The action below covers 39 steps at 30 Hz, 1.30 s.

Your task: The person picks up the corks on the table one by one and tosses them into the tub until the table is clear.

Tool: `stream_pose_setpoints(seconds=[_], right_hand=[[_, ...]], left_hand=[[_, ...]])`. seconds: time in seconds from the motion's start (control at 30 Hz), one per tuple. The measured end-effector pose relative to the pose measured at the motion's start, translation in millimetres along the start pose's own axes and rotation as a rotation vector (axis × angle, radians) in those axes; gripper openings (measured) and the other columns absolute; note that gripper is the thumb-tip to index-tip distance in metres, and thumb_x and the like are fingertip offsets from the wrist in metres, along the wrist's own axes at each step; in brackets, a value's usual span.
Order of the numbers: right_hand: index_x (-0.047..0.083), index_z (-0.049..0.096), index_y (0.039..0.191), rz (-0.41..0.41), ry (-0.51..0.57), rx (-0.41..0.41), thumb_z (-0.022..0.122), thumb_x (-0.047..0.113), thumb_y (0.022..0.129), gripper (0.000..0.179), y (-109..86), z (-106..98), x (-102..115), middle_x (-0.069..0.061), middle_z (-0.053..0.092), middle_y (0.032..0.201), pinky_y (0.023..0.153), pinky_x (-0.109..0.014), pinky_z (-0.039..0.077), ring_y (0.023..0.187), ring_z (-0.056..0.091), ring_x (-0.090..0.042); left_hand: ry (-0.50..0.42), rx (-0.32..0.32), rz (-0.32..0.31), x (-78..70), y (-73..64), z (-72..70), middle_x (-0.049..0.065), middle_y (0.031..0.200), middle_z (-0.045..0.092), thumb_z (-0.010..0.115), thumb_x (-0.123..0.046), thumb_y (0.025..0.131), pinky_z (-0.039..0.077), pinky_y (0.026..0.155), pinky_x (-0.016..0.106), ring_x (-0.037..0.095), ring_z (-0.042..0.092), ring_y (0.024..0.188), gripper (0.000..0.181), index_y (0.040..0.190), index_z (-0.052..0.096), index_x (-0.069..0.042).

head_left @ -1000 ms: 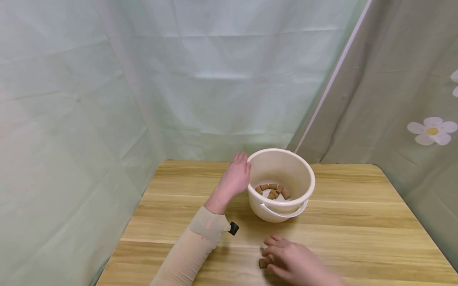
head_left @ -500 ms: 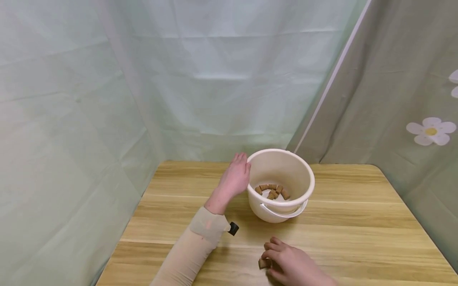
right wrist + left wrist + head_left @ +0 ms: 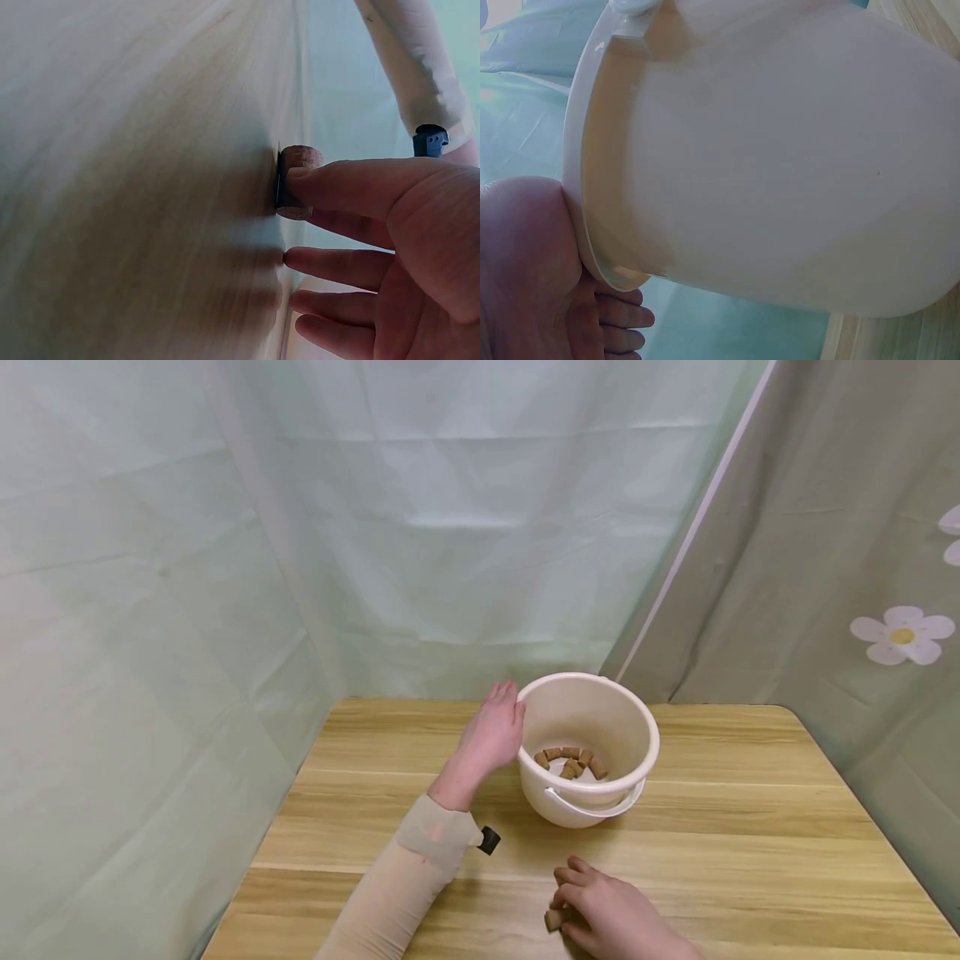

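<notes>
My left hand holds the left rim of a cream plastic bucket, which stands upright on the wooden table. In the left wrist view, the base of that hand presses at the bucket's rim, with the fingertips showing below it. Several short brown corks lie on the bucket's floor. Nearer the front, my right hand pinches one cork at the tabletop. The right wrist view shows the thumb across this cork, the index finger partly hidden behind the thumb, and the other fingers spread beside it.
A white bail handle hangs down the bucket's front. The wooden table reaches back to pale green curtains, with a grey-green flowered curtain at the right. A small black camera sits on the left wrist.
My right fingers have come in around the cork on the table, and the cork has turned slightly. The left hand and bucket have stayed in place.
</notes>
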State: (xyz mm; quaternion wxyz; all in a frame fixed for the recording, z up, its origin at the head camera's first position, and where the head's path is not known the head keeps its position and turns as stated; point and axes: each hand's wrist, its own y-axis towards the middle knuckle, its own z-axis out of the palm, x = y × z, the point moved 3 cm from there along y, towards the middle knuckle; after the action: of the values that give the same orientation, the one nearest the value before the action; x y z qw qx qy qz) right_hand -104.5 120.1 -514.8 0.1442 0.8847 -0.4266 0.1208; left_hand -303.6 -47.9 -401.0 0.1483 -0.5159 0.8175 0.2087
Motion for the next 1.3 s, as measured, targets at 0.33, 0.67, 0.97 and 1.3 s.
stream_pose_setpoints(seconds=[0.33,0.67,0.97,1.3], right_hand=[[0.024,0.077,0.095,-0.058,-0.022,-0.039,0.088,0.020,0.085,0.016,-1.4,0.6,-1.5,0.002,0.071,0.119,0.097,-0.049,0.062,0.124,0.069,-0.039],[0.024,0.076,0.095,-0.092,-0.010,-0.083,0.089,0.020,0.086,0.016,-1.8,-0.3,-1.7,0.010,0.071,0.110,0.096,-0.046,0.062,0.123,0.070,-0.037],[0.027,0.075,0.098,-0.046,0.032,-0.079,0.088,0.022,0.089,0.015,-1.6,-5.7,-2.9,0.019,0.074,0.106,0.096,-0.047,0.062,0.124,0.070,-0.036],[0.019,0.080,0.105,-0.012,-0.081,-0.160,0.087,0.028,0.090,0.018,-2.2,-23.5,-2.9,-0.003,0.077,0.120,0.095,-0.051,0.062,0.118,0.072,-0.034]], left_hand=[[-0.009,0.002,-0.014,-0.2,0.6,0.3,0.023,0.170,0.032,0.035,-0.024,0.118,0.016,0.131,0.044,0.037,0.020,0.162,0.055,0.163,0.034,0.007],[-0.012,0.001,-0.015,0.4,0.4,0.4,0.023,0.171,0.031,0.035,-0.025,0.118,0.016,0.131,0.045,0.037,0.020,0.161,0.055,0.163,0.034,0.008],[-0.006,0.004,-0.012,0.2,0.5,0.7,0.023,0.171,0.031,0.035,-0.025,0.118,0.016,0.131,0.045,0.038,0.021,0.161,0.055,0.163,0.034,0.007],[-0.006,0.003,-0.011,0.3,0.9,0.7,0.023,0.170,0.032,0.034,-0.025,0.118,0.015,0.131,0.044,0.037,0.020,0.161,0.055,0.162,0.035,0.008]])
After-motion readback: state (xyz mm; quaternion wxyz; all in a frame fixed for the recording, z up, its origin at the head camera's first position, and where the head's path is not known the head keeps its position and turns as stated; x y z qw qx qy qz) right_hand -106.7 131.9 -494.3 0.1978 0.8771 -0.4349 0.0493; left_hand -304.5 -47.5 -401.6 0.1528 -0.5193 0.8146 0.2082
